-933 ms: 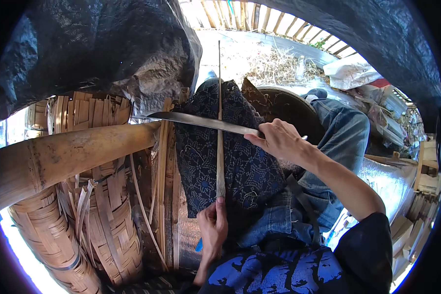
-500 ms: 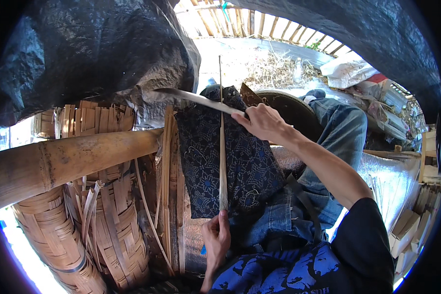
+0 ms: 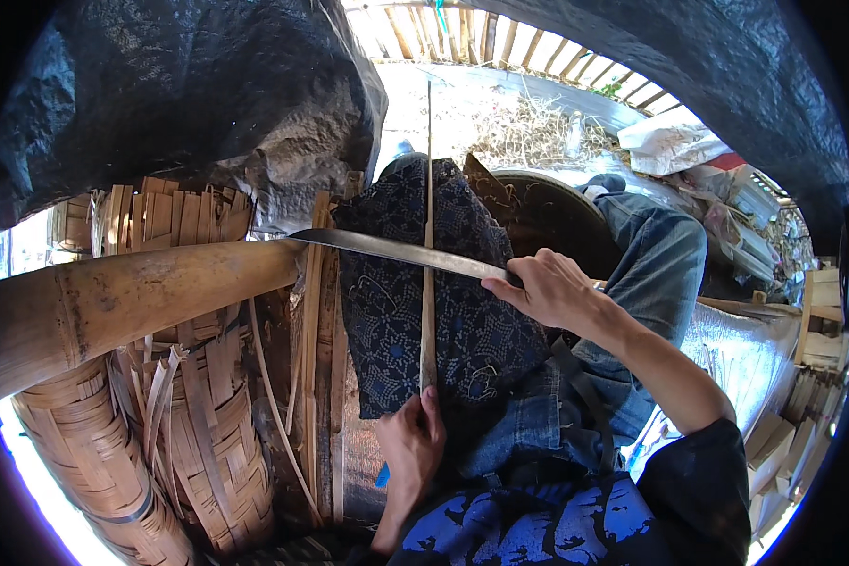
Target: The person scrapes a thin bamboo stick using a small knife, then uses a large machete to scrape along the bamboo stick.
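My left hand [image 3: 412, 443] is closed on the near end of a thin bamboo strip [image 3: 428, 344], its thumb lying along the top. The strip runs away from me over a dark blue patterned cloth [image 3: 382, 330] spread on my lap, tapering to a fine far tip. My right hand [image 3: 555, 291] grips a long, slightly curved knife [image 3: 387, 249], and its handle is mostly hidden by my fingers. The blade lies crosswise over the strip near its middle, its tip pointing left toward a thick bamboo pole [image 3: 160, 291].
Woven bamboo rolls [image 3: 94, 453] stand at the left under the pole. Black plastic sheeting [image 3: 189, 104] hangs above. A round dark basin [image 3: 557, 222] sits beyond my jeans-clad knee [image 3: 665, 241]. Wooden pieces [image 3: 778, 448] are stacked at the right.
My right hand has drawn the knife toward me and slightly right, so the blade crosses the strip closer to my left hand. The left hand and strip have shifted slightly away from me.
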The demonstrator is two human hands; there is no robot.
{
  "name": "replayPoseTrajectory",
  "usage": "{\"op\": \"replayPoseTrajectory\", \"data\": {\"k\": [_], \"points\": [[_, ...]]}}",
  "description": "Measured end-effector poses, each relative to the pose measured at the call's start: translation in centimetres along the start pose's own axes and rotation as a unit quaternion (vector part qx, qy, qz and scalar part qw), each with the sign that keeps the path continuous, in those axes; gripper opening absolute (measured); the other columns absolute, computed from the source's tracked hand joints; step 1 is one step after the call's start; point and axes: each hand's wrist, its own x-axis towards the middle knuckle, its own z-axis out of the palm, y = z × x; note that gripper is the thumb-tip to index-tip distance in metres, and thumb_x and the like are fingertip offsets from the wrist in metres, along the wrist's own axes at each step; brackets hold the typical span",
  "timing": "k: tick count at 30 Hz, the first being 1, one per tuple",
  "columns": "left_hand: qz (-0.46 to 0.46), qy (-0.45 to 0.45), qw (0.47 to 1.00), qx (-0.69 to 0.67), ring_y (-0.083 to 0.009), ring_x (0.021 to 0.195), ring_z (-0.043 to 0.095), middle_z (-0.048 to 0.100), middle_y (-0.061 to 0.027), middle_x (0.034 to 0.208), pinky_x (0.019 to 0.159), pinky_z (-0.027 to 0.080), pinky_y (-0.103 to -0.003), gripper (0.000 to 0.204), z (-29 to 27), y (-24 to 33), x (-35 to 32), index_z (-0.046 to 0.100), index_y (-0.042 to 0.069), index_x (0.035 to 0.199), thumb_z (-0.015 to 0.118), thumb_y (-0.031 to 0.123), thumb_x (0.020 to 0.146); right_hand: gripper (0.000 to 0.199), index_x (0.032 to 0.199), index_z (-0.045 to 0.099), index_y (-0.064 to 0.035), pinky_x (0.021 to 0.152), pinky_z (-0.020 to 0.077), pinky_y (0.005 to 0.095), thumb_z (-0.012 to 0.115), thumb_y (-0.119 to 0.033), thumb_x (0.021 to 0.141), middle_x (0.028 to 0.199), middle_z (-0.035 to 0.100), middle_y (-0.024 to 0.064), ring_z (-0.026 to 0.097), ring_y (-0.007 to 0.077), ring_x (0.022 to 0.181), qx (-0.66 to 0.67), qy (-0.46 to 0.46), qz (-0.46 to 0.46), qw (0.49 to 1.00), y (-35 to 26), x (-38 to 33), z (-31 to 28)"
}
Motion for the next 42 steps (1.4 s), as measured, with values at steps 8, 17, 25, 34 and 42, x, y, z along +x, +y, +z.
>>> {"op": "replayPoseTrajectory", "data": {"k": [8,17,25,34,42], "points": [[0.016,0.014,1.000,0.011,-0.0300,0.035,0.044,0.044,-0.0191,0.046,0.040,0.031,-0.038,0.043,0.2,0.3,-0.4,0.052,-0.002,0.058,0.055,0.021,0.094,0.053,0.056,0.046,-0.0091,0.044,0.0402,0.0370,0.057,-0.047,0.091,0.048,0.039,0.0071,0.042,0.0220,0.044,0.000,-0.098,0.072,0.993,-1.0,1.0,-0.4],[0.022,0.033,0.999,-0.033,-0.0242,0.034,0.039,0.042,-0.0167,0.045,0.040,0.029,-0.037,0.041,0.8,-0.1,-1.1,0.054,-0.002,0.061,0.054,0.020,0.095,0.061,0.050,0.044,-0.0079,0.036,0.0410,0.0381,0.055,-0.052,0.090,0.039,0.041,0.0092,0.048,0.0237,0.035,0.012,0.023,0.024,0.999,-0.8,1.3,2.4],[-0.011,0.020,1.000,-0.018,-0.0147,0.036,0.038,0.040,-0.0149,0.044,0.040,0.030,-0.035,0.042,0.2,1.2,-2.2,0.054,-0.004,0.062,0.053,0.021,0.095,0.051,0.055,0.048,-0.0082,0.034,0.0358,0.0371,0.058,-0.042,0.092,0.041,0.035,0.0060,0.037,0.0200,0.032,-0.020,0.059,-0.036,0.997,0.6,3.3,4.4],[-0.036,0.004,0.998,-0.053,-0.0147,0.038,0.037,0.041,-0.0142,0.044,0.041,0.029,-0.035,0.043,0.2,-1.5,-2.5,0.057,-0.004,0.064,0.053,0.025,0.095,0.058,0.058,0.057,0.0010,0.035,0.0300,0.0339,0.046,-0.038,0.100,0.037,0.032,0.0064,0.031,0.0113,0.033,0.154,-0.066,0.157,0.973,1.0,5.2,-0.2],[0.065,0.048,0.993,0.088,-0.0360,0.041,0.053,0.051,-0.0197,0.049,0.042,0.037,-0.042,0.042,1.0,0.1,0.0,0.052,0.002,0.058,0.057,0.025,0.092,0.064,0.051,0.052,-0.0030,0.038,0.0420,0.0389,0.052,-0.052,0.093,0.039,0.045,0.0100,0.048,0.0212,0.033,0.073,-0.044,0.089,0.992,-0.3,-0.9,-0.8]]}}
